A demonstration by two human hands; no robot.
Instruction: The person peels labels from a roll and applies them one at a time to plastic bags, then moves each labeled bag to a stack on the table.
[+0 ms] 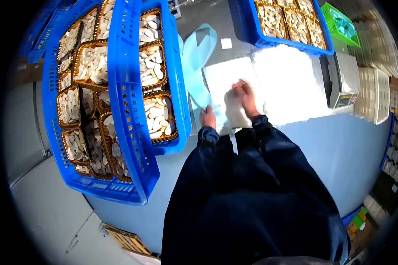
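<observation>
Table [227, 22]: grey, spreading toward 12 o'clock from mid-view
Blue strip [193, 66]: 12 o'clock, looped at its far end
White sheet [219, 73]: 1 o'clock, flat, right of the strip
Left hand [208, 118]: just off mid-view toward 1, fingers curled by the strip's lower part; gripping or only touching, I cannot tell
Right hand [246, 96]: between 1 and 2, fingers bunched over the sheet; blurred, so any hold is unclear
Crate [130, 88]: 10 o'clock, loaded with trays [91, 64]
</observation>
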